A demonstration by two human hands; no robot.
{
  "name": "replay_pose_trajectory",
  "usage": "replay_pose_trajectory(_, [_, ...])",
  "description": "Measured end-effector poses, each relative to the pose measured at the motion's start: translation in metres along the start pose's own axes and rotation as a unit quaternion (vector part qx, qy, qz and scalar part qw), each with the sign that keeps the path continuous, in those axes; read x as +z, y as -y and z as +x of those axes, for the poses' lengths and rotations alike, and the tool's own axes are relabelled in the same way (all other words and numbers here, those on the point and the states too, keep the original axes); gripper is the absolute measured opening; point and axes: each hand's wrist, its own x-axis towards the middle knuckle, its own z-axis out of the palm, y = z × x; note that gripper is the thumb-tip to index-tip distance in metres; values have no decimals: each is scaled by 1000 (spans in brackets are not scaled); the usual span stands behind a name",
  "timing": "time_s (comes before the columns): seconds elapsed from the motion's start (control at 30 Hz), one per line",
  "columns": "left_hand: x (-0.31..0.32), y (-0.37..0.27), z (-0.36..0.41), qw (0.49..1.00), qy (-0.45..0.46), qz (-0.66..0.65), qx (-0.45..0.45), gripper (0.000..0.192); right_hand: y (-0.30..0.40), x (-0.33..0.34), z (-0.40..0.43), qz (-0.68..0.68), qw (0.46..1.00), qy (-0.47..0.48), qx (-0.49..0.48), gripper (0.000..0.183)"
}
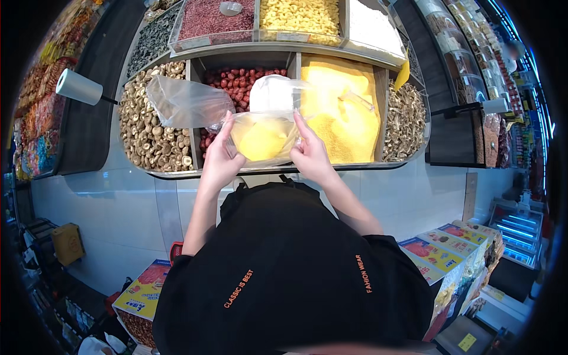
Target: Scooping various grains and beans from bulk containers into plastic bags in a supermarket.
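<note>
A clear plastic bag with yellow grain or meal (262,138) in its bottom hangs between my two hands, over the front edge of a divided bulk-food bin. My left hand (222,153) grips its left side and my right hand (309,151) its right side, thumbs and forefingers pinching the film. Another clear plastic bag (191,104) lies to the left, across dried mushrooms and red dates (239,84). Just beyond my hands is a white object (271,94), partly behind the film. On the right, a clear scoop handle (358,100) rests on the yellow meal (339,128) in its compartment.
Dried shiitake mushrooms (155,137) fill the left compartment, and brown dried strips (404,124) the right one. Behind stand bins of yellow macaroni (299,17) and white powder (370,29). Bag rolls (80,86) stick out at both sides. Printed boxes (437,253) stand at the lower right.
</note>
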Motion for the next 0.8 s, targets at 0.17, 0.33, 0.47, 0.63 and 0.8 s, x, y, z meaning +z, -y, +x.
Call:
replay_pose_trajectory(0.17, [-19, -16, -8, 996, 63, -5, -55, 77, 4, 8, -17, -53, 998, -27, -38, 82])
replay_pose_trajectory(0.33, [-38, -10, -5, 994, 103, -11, -18, 83, 12, 30, -25, 1, 998, -59, -20, 83])
replay_pose_trajectory(0.47, [-48, 3, 3, 991, 135, -8, -6, 85, 6, 47, -20, -1, 996, -92, 6, 83])
replay_pose_trajectory(0.63, [-52, 3, 5, 985, 172, 12, 11, 85, 8, 69, -26, -45, 991, -129, 3, 77])
replay_pose_trajectory(0.8, [-28, 16, 1, 960, 250, 37, 124, 88, -23, 96, -22, -172, 966, -147, -126, 50])
